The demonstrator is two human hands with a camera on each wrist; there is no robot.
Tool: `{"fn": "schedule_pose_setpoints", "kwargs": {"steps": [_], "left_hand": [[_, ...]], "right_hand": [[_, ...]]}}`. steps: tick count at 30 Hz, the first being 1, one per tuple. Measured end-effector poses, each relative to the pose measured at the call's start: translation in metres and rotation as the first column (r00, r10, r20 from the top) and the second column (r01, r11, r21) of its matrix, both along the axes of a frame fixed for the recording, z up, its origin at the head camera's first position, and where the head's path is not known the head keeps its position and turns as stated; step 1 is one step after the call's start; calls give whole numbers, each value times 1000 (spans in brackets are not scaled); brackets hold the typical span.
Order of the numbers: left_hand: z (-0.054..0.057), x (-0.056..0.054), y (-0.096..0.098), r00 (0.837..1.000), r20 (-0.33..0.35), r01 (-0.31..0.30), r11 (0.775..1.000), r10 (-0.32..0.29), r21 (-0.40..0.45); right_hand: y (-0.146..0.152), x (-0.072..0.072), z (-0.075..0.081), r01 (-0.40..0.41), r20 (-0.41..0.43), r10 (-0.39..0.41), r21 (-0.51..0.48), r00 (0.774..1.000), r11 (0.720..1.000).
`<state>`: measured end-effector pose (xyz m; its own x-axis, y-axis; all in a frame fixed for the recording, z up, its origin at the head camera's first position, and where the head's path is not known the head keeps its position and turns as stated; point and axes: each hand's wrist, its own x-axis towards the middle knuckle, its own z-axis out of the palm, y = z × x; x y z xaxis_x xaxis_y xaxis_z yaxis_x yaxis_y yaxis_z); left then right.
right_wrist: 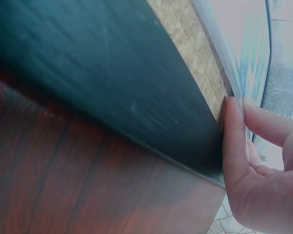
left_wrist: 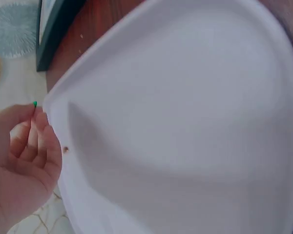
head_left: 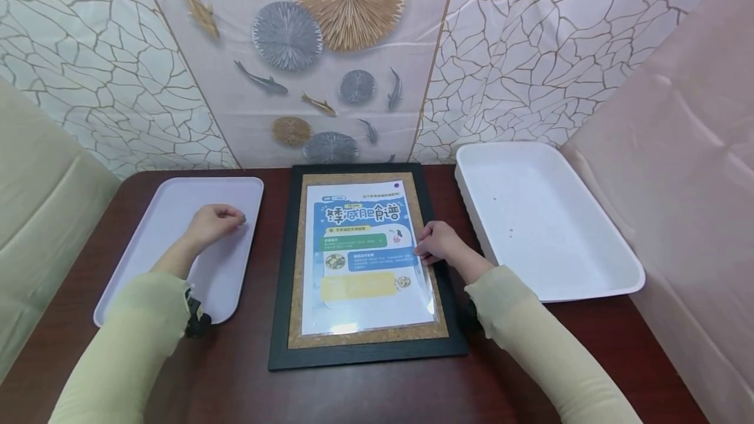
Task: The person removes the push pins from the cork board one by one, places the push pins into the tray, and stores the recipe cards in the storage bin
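Above the right side of a shallow pale tray point(head_left: 230, 280), my left hand point(head_left: 215, 224) pinches a small green pushpin point(left_wrist: 35, 103) between thumb and fingertips. My right hand point(head_left: 438, 242) pinches the right edge of a laminated poster point(head_left: 359, 306) between thumb and index finger. The poster, printed in blue, green and yellow, lies on a cork board point(head_left: 297, 267) with a black frame point(head_left: 371, 350). A purple pushpin point(head_left: 396, 185) sits at the poster's top right corner. In the right wrist view the poster's edge point(right_wrist: 233, 80) stands slightly off the cork.
A deep white tray point(head_left: 554, 228) with a few dark specks stands to the right of the board. All of these rest on a dark reddish-brown table point(head_left: 235, 378). Patterned cloth point(head_left: 506, 51) hangs behind, and plain cloth closes both sides.
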<state>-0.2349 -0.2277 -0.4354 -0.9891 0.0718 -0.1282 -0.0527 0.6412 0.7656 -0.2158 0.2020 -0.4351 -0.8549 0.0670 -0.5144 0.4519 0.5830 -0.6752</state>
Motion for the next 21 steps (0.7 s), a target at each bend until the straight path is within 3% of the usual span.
{"fn": "schedule_pose_setpoints", "kwargs": {"steps": [11, 21], "left_hand": [[-5, -2, -9, 980, 11, -191, 963, 197, -189], [-6, -1, -8, 975, 30, -209, 955, 220, -212]], "right_hand": [[1, 0, -1, 5, -6, -5, 1, 1000, 1000], [1, 1, 0, -14, -26, 14, -12, 1000, 1000]]}}
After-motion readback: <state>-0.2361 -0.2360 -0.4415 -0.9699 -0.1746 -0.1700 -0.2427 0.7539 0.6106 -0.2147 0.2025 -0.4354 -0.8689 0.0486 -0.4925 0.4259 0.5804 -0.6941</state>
